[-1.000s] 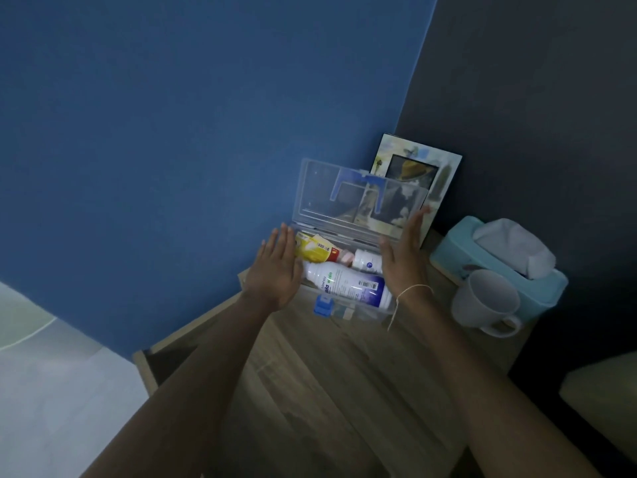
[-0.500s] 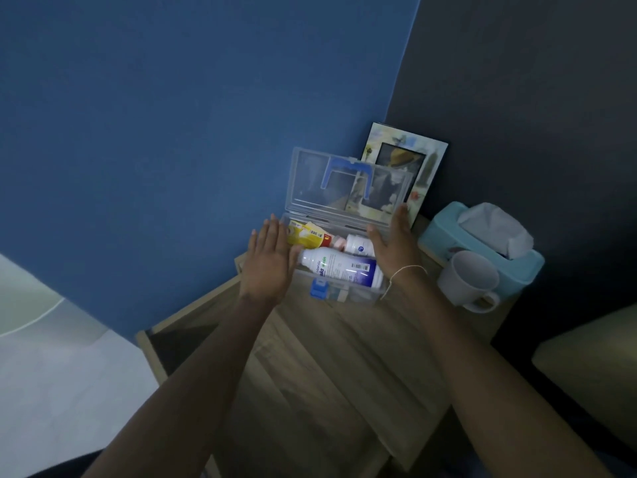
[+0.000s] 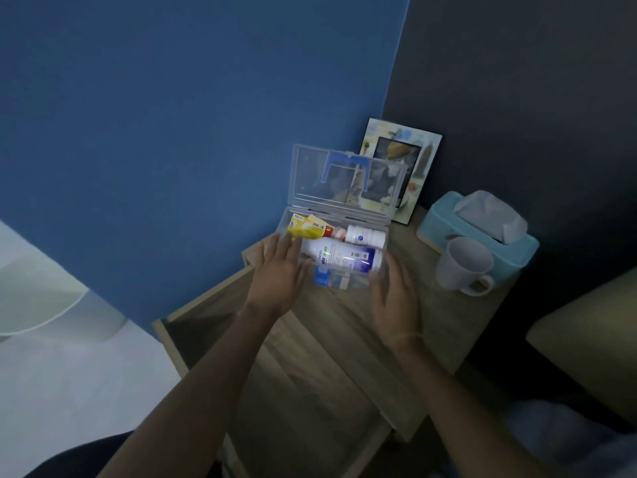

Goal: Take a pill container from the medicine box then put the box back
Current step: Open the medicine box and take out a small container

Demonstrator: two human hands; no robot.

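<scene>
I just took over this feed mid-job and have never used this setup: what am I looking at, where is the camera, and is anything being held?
There is no machine here. The picture comes from a wide-angle camera worn on a person's head, looking forward and down at their two bare hands.

On a wooden bedside table stands a clear plastic medicine box with its lid standing open. Inside lie a large white bottle, a small white pill container behind it, and a yellow packet.

The left hand lies open against the box's left end. The right hand is open at its right front corner; whether it touches is unclear. Neither holds anything; the pill container is not yet taken.

Behind the box leans a picture frame. To the right are a white mug and a teal tissue box.
</scene>
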